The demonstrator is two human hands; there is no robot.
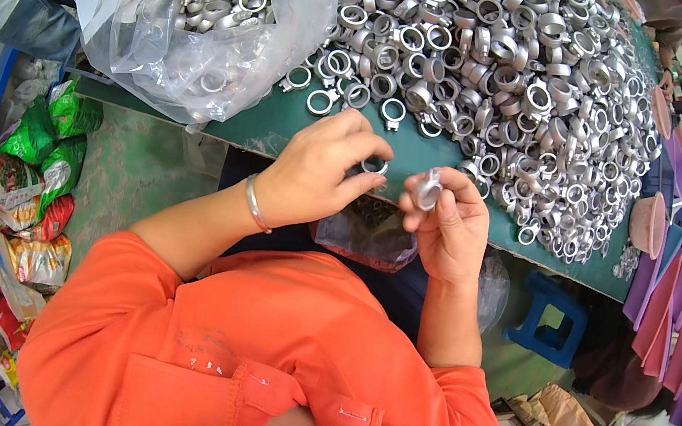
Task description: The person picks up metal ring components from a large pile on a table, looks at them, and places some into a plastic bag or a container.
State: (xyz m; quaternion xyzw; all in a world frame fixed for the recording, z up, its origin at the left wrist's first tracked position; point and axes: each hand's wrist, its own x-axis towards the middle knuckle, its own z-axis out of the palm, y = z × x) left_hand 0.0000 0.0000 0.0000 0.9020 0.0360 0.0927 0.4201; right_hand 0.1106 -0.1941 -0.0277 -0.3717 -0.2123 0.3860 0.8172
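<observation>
Centre of frame, left hand with fingers curled, pinching a silver metal ring fitting at the green table edge, right hand pinching another fitting in clear wrap, heaped fittings above, plastic bag of them upper left.

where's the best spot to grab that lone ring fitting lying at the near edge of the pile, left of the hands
Judging by its pose, pinch the round band of the ring fitting from above, fingers on opposite outer sides. It lies flat on the green table, hole up, slightly apart from the pile, so its near side looks free.
</observation>
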